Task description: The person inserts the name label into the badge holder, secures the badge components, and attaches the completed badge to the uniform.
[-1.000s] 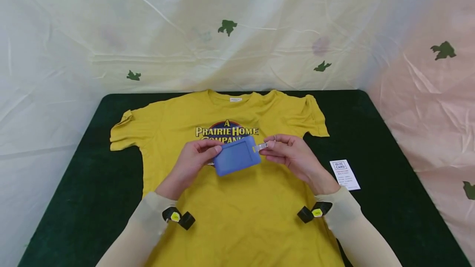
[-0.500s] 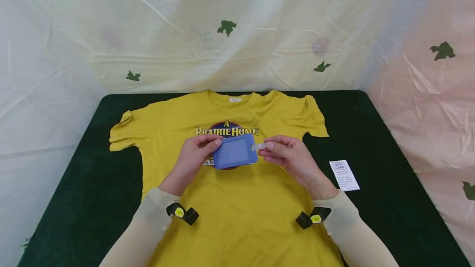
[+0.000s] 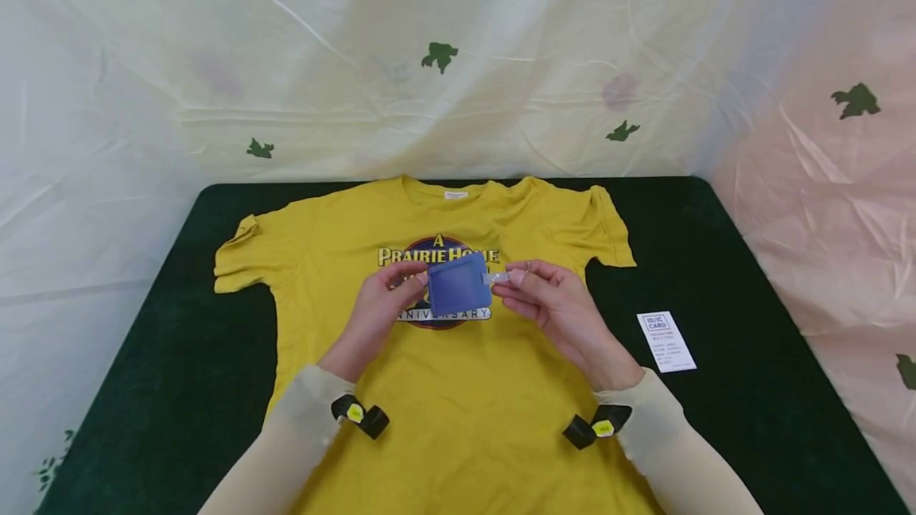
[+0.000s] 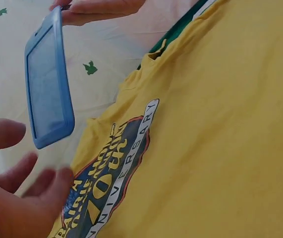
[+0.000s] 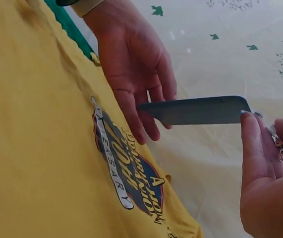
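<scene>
A: Start at your left. What is your left hand [image 3: 372, 310] doing?

B: It's beside the left edge of the holder [image 3: 459, 284], fingers loosely straight and a little spread. In the left wrist view they sit apart from the blue case; from the head view I can't be sure whether a fingertip brushes its edge. It reads as a steadying hand, not a holding one.

A: And the holder itself?

B: You hold it in the air over the chest print of the shirt [image 3: 458, 388], tilted up on edge, so its window side faces your left hand. Held like that, it hangs from its clip [image 3: 498, 278] end and you can see the face.

A: So your right hand [image 3: 554, 304] carries it?

B: Yes. Your thumb and forefinger are pinching the small clip at the holder's right end, the other fingers curled loosely below. That pinch seems to bear the whole weight.

A: Any writing?

B: The shirt, spread flat and face up on the dark table [image 3: 751, 276], reads "A Prairie Home" with "Anniversary" on a band below; the left wrist view shows a "70" in the badge. Well to your right lies a white card [image 3: 665, 341] headed "ID/IC CARD"; its smaller lines are too fine to read.
</scene>
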Action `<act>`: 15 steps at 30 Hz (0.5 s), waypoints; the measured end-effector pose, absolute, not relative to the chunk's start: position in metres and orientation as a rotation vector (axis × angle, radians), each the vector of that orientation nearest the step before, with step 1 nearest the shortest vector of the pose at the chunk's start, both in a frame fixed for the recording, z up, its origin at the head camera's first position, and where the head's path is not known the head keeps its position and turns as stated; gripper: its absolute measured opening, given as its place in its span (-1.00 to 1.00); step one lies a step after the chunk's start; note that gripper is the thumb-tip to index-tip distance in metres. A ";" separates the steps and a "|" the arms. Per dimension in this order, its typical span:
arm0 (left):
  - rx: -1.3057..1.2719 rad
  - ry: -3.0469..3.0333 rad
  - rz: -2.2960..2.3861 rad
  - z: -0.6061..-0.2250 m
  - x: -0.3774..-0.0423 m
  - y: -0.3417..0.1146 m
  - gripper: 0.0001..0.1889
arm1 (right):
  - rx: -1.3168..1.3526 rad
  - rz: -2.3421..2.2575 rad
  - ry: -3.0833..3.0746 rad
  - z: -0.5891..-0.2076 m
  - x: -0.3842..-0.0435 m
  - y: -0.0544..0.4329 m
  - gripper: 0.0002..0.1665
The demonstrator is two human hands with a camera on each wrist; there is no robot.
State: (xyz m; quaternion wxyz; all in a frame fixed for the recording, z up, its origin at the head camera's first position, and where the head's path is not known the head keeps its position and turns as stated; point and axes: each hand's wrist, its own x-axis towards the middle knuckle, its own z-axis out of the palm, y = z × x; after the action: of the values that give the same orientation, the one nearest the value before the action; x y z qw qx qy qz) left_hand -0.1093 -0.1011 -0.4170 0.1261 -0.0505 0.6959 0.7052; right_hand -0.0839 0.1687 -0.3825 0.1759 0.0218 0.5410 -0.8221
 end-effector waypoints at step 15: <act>0.267 2.560 2.030 -0.396 -0.078 -0.072 -0.83 | 0.007 -2.329 1.596 -0.388 -0.084 0.164 -0.57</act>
State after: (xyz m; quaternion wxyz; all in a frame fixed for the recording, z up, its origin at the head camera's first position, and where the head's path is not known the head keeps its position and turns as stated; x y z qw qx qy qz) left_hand -0.0780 -0.0720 -0.3964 -0.0680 0.0814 0.7792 0.6178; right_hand -0.0844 0.1636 -0.3884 0.1585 0.0026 0.5582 -0.8144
